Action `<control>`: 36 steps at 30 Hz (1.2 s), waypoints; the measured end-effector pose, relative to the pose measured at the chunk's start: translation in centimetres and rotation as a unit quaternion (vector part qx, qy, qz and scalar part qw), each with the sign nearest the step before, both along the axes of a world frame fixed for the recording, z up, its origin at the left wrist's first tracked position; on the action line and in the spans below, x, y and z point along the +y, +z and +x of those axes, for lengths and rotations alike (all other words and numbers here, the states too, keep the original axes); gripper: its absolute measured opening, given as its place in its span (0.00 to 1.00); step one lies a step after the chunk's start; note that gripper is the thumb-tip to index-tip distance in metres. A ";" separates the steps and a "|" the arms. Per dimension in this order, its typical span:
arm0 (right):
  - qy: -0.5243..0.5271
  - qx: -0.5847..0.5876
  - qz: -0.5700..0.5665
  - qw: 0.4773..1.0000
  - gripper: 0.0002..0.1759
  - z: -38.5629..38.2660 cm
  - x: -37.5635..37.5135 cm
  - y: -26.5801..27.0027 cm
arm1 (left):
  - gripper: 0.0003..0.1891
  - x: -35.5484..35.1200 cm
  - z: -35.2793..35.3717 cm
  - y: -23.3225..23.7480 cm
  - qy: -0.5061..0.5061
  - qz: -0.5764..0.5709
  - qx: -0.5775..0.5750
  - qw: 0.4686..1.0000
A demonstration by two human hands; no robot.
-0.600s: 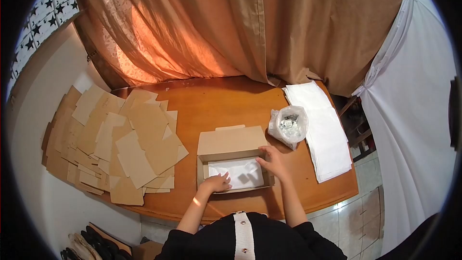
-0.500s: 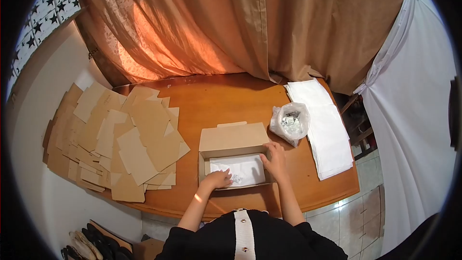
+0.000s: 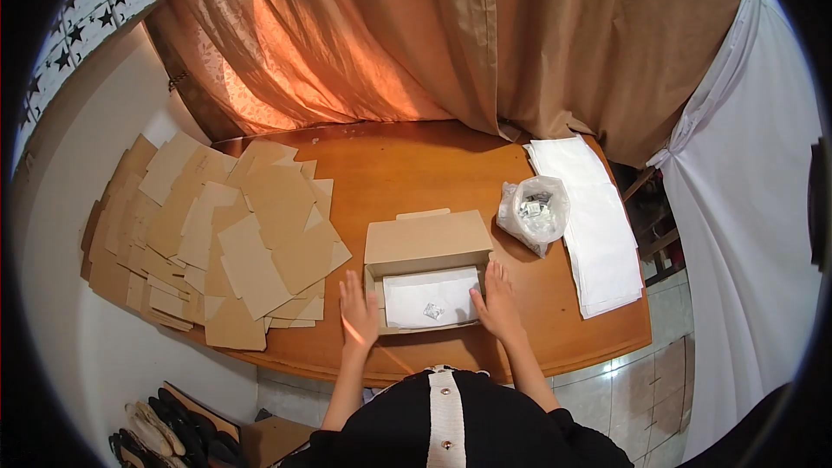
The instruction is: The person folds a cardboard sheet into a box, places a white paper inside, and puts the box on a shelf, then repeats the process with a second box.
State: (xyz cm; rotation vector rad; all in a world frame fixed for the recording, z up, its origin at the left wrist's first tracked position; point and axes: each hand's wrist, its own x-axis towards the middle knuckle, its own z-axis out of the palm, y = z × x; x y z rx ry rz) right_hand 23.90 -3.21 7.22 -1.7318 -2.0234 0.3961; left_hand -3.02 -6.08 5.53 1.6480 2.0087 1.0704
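An open cardboard box [image 3: 426, 243] with its lid raised at the back stands near the table's front edge. White paper [image 3: 407, 296] lines its bottom, and a small clear packet [image 3: 434, 311] lies on the paper. My left hand [image 3: 359, 310] rests at the box's left side, fingers extended and apart from the packet. At the right side, my right hand [image 3: 497, 302] is against the box wall with its fingers stretched and thumb spread. Neither hand holds the packet.
Flat cardboard blanks [image 3: 251, 251] lie in an overlapping heap at the left. A plastic bag [image 3: 533, 212] full of small packets stands behind and right of the box. White paper sheets [image 3: 594, 234] are stacked along the table's [image 3: 390, 156] right edge. Shoes [image 3: 173, 425] sit below left.
My left hand has left the small packet on the paper and moved out to the box's left side. My right hand has shifted slightly down along the right side.
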 end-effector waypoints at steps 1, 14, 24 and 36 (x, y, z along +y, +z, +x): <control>0.002 0.000 -0.001 1.000 0.36 -0.4 0.0 -0.2 | 0.33 -0.1 0.7 -0.3 -0.019 -0.043 0.112 0.993; -0.012 -0.122 0.000 0.992 0.47 -1.1 0.7 -0.5 | 0.39 6.5 2.4 1.7 0.102 -0.049 0.147 0.983; -0.117 0.232 0.047 0.965 0.34 -0.8 1.4 -1.2 | 0.33 8.3 0.4 -1.9 0.021 0.003 -0.151 0.988; -0.051 0.699 -0.104 0.706 0.30 2.6 2.5 -5.3 | 0.16 7.0 -2.7 -3.6 -0.139 0.027 -0.410 0.901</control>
